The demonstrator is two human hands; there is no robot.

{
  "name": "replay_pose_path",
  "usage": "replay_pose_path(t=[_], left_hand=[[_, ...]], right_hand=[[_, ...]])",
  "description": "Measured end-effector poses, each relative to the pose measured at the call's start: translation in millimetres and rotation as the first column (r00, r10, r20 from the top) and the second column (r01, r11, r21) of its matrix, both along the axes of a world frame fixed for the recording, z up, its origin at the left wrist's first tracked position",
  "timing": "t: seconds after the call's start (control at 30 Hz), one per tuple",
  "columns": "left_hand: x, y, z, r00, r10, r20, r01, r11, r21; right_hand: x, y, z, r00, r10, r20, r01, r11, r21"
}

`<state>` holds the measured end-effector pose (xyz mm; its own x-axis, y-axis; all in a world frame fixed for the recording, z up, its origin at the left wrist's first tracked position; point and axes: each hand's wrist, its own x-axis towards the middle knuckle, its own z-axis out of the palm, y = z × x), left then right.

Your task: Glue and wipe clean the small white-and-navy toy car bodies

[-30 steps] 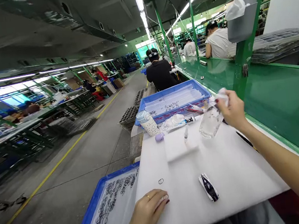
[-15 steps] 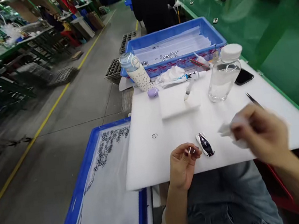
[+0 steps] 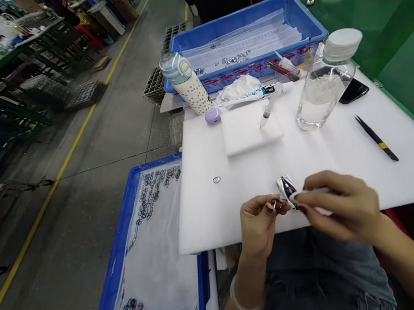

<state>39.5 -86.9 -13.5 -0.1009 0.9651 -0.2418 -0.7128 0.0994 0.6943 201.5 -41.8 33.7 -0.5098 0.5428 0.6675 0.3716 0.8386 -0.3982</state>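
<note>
Near the front edge of the white board (image 3: pixel 204 221), my left hand (image 3: pixel 256 224) pinches a small dark, shiny ring-like piece (image 3: pixel 276 205) between thumb and fingertips. My right hand (image 3: pixel 345 205) is closed on a white wad, perhaps tissue or cloth (image 3: pixel 320 191), largely covered by the fingers. Its tip is close to the dark piece; whether they touch I cannot tell. Just behind the fingertips lies a small black-and-white object (image 3: pixel 284 183), partly hidden by my right hand. One thin dark loop (image 3: pixel 216 179) rests on the board to the left.
Black tweezers (image 3: pixel 376 138) lie at right, near a clear bottle (image 3: pixel 323 94) and a phone (image 3: pixel 354 91). A syringe (image 3: pixel 267 112) rests on a white block (image 3: pixel 245 140). A dotted flask (image 3: pixel 191 88) stands behind. Blue trays (image 3: pixel 128 196) hold many small loops. A person sits ahead.
My right hand has moved left and down with the white wad, up to the dark piece in my left hand. The tweezers are now uncovered. The camera view has tilted downward.
</note>
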Motion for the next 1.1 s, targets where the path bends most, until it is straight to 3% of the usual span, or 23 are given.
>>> replay_pose_path(t=[0.13,0.23,0.3,0.37,0.43,0.47,0.53,0.63,0.77,1.1], left_hand=[[-3.5,-0.8,-1.3,0.998,-0.025,-0.063,0.029,0.997,0.071],[-10.6,-3.0,0.2,0.95,-0.035,-0.309,0.071,0.992,0.105],[-13.5,-4.7,2.0,0.787,0.042,-0.615,0.068,0.986,0.155],[-12.3,-5.9,3.2,0.48,0.194,-0.855,0.085,0.96,0.266],[-6.7,-6.5,3.1,0.206,0.346,-0.915,0.151,0.913,0.379],[-2.9,-6.5,2.4,0.123,0.402,-0.907,0.186,0.889,0.419],[4.9,-6.4,0.0,0.04,0.471,-0.881,0.236,0.853,0.466],[12.5,-5.7,-4.5,-0.011,0.495,-0.869,0.268,0.839,0.474],[12.2,-4.7,-7.3,-0.026,0.468,-0.883,0.24,0.861,0.449],[3.6,-2.0,-6.6,0.102,0.281,-0.954,0.144,0.945,0.294]], right_hand=[[16.8,5.0,3.7,0.989,-0.131,-0.071,0.13,0.991,-0.023],[23.8,3.3,-2.8,0.977,-0.176,-0.119,0.163,0.981,-0.108],[27.0,0.2,-9.9,0.965,-0.229,-0.125,0.198,0.955,-0.221],[28.8,-3.0,-16.9,0.962,-0.259,-0.085,0.215,0.912,-0.35],[28.9,-5.3,-22.2,0.97,-0.242,-0.03,0.205,0.875,-0.438],[28.5,-6.0,-24.1,0.974,-0.227,-0.008,0.198,0.865,-0.462],[27.3,-6.4,-26.8,0.976,-0.215,0.019,0.198,0.854,-0.482],[25.9,-5.3,-30.2,0.972,-0.229,0.055,0.226,0.844,-0.487],[25.4,-3.9,-34.5,0.967,-0.202,0.156,0.254,0.825,-0.505],[24.0,-3.3,-33.7,0.95,-0.176,0.256,0.288,0.81,-0.512]])
